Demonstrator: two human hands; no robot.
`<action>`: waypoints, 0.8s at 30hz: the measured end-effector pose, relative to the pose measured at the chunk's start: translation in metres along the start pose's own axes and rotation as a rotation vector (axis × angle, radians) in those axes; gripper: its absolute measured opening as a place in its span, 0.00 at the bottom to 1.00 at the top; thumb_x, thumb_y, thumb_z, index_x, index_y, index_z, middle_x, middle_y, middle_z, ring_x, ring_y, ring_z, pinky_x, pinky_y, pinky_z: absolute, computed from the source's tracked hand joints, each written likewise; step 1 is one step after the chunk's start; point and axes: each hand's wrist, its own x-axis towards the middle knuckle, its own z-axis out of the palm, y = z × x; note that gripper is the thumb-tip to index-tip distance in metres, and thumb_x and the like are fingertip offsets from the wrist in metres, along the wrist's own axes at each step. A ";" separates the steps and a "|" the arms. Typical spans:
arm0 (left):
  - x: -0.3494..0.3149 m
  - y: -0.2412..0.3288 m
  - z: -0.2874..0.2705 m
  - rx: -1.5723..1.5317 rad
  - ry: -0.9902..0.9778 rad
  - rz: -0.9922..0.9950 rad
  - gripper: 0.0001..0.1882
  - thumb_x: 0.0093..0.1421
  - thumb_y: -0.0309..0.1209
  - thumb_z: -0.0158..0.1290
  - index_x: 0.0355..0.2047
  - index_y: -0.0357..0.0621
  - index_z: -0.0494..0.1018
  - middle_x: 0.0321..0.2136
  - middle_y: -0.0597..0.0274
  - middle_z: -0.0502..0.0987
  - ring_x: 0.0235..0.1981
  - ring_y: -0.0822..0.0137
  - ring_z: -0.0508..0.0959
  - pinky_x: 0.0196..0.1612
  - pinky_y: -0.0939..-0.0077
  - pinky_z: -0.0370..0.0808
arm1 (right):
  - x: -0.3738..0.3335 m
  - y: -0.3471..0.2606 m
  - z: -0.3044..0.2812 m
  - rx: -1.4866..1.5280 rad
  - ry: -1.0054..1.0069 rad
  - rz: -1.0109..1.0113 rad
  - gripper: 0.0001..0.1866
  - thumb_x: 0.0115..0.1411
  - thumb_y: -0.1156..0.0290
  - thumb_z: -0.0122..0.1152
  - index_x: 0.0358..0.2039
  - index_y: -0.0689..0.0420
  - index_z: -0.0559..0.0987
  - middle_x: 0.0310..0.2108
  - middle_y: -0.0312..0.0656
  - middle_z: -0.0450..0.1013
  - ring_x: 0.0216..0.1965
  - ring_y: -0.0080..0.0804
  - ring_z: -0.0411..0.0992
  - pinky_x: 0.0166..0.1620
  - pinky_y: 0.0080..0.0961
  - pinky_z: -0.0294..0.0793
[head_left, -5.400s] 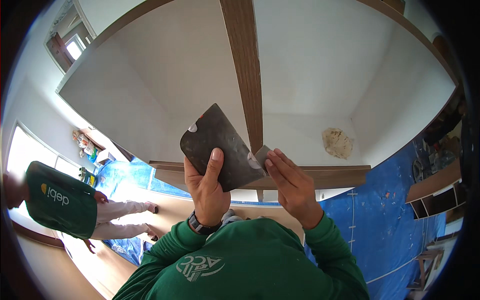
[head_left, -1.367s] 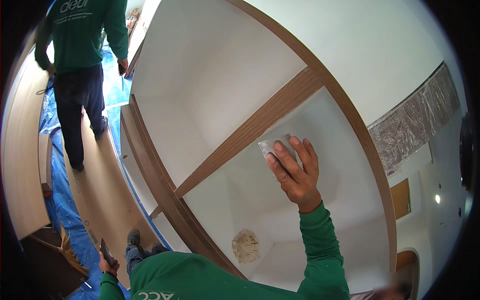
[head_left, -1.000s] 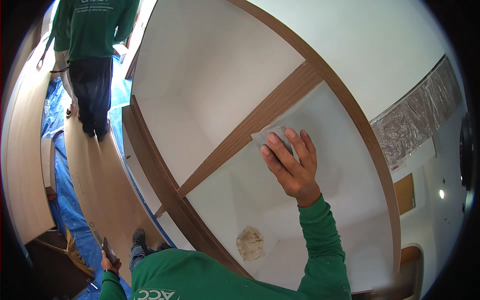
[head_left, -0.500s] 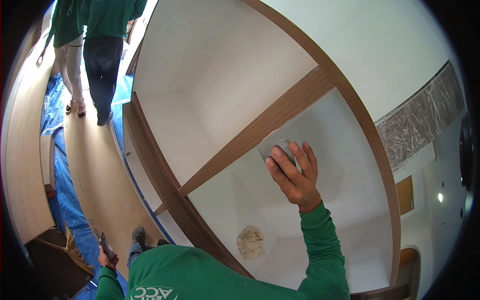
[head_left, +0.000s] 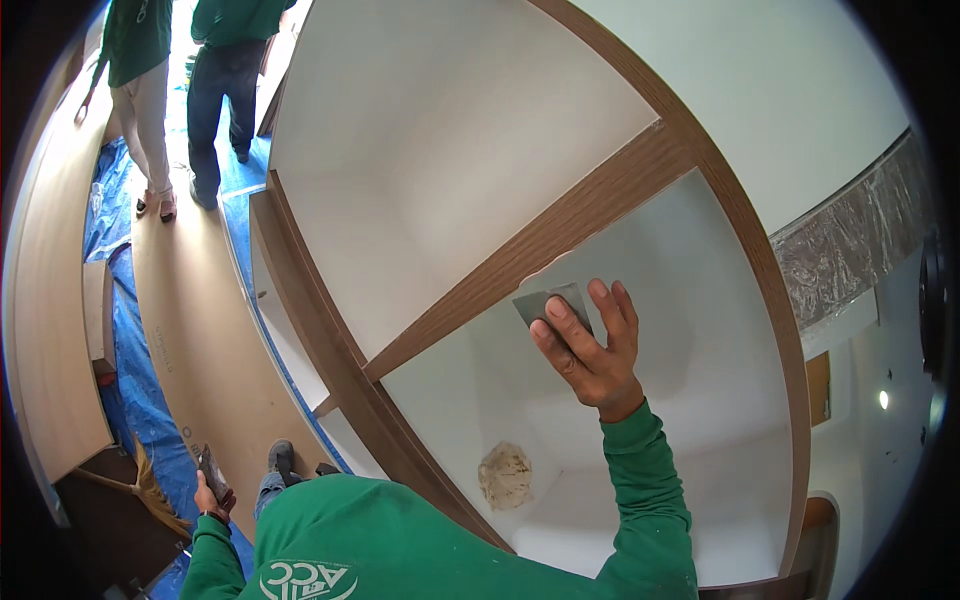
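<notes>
My right hand [head_left: 593, 350] is raised against a white wall panel [head_left: 680, 260] framed in brown wood. Its fingers press a thin, square grey scraper blade [head_left: 552, 305] to the surface, just below the slanting wooden strip [head_left: 520, 265]. A ragged pale edge runs along that strip above the blade. Low on the left, my left hand [head_left: 213, 497] grips a flat, greyish putty knife [head_left: 210, 468] that points up; part of it is hidden by the fingers. A rough beige patch [head_left: 504, 476] shows on the white panel below my right hand.
Two people in green tops, one in pale trousers [head_left: 148, 125] and one in dark trousers [head_left: 213, 110], stand on the boarded floor [head_left: 200, 320] at upper left. Blue sheeting [head_left: 145, 350] lies beside the boards. Plastic-wrapped material [head_left: 850, 255] is at right; a broom [head_left: 150, 490] lies lower left.
The two people at upper left have moved apart, the dark-trousered one stepping farther away. My right hand and its blade have barely shifted; the view has tilted slightly.
</notes>
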 end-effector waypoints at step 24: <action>-0.001 -0.011 -0.006 -0.018 0.021 0.000 0.36 0.62 0.68 0.51 0.54 0.51 0.73 0.41 0.56 0.77 0.34 0.51 0.78 0.35 0.53 0.76 | -0.018 -0.005 0.010 -0.005 -0.019 0.046 0.19 0.63 0.66 0.68 0.55 0.41 0.81 0.64 0.28 0.70 0.65 0.41 0.67 0.69 0.46 0.69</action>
